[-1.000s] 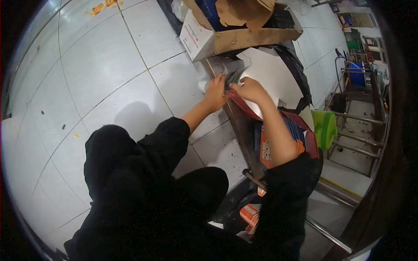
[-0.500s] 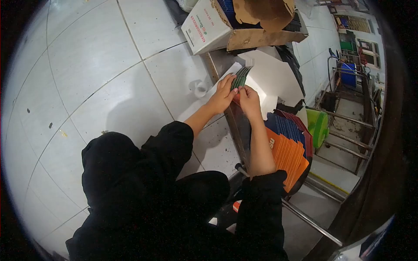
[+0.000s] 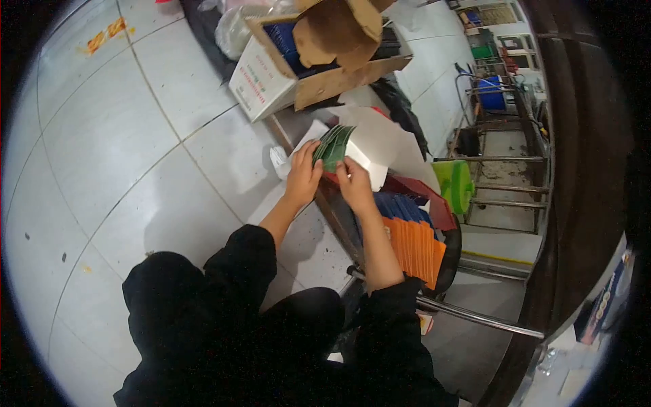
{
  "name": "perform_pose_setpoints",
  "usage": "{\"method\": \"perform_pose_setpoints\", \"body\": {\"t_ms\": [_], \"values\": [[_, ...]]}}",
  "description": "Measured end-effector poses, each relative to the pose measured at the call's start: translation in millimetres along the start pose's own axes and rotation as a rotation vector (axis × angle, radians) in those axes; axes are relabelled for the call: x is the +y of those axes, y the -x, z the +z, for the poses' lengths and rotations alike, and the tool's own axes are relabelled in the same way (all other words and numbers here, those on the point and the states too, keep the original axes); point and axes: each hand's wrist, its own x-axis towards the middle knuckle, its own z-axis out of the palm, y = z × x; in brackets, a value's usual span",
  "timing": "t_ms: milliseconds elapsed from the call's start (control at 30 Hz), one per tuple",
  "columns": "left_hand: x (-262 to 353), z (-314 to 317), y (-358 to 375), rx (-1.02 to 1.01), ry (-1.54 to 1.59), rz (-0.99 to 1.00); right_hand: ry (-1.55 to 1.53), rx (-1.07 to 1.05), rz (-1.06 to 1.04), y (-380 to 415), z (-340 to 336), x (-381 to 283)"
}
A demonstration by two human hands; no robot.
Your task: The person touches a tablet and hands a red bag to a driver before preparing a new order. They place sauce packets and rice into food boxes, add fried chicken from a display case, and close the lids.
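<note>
Green cards: we hold them fanned out above the white sheet, both hands on the bottom edge.
Left hand: closed on the fan's left side.
Right hand: pinching the right side.
Good way: we should grip softly and keep the edges even, so none slip toward the orange cards.

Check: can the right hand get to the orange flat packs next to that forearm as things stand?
Probably yes. The orange flat packs lie uncovered just beside the right forearm, nothing over them. But the right hand is busy, sharing the green stack with the left hand.
</note>
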Motion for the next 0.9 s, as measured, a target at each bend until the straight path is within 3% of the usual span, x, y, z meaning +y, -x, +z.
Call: {"method": "perform_pose_setpoints", "body": {"t_ms": [133, 400, 533, 567, 667, 700, 800, 900], "values": [[-19.7, 12.3, 0.9, 0.091, 0.020, -0.151, 0.133, -0.156, 0.058, -3.3, -10.9, -2.3], [-17.0, 26.4, -18.4, 0.231, -0.215, -0.271, -0.392, -0.033, 0.074, 14.5, -89.1, -34.6], [5.7, 19.2, -29.8, 0.031, 0.018, -0.403, -0.660, 0.151, 0.341, 18.1, -131.0, -16.4], [14.2, 14.8, -30.8, -0.013, 0.015, -0.397, -1.101, 0.260, 0.342, 19.5, -139.8, -14.8], [40.1, 2.8, -32.2, -0.096, 0.052, -0.529, -1.497, 0.455, 0.315, 14.2, -165.7, -3.5], [27.8, 5.3, -28.3, -0.140, 0.063, -0.493, -1.595, 0.467, 0.308, 9.9, -171.8, -3.2], [37.0, 5.6, -24.0, -0.276, -0.050, -0.491, -1.330, 0.583, 0.311, -0.8, -156.0, 2.7], [46.1, 10.6, -10.4, -0.106, -0.052, -0.458, -1.194, 0.185, 0.327, -5.3, -126.9, -10.7]]}}
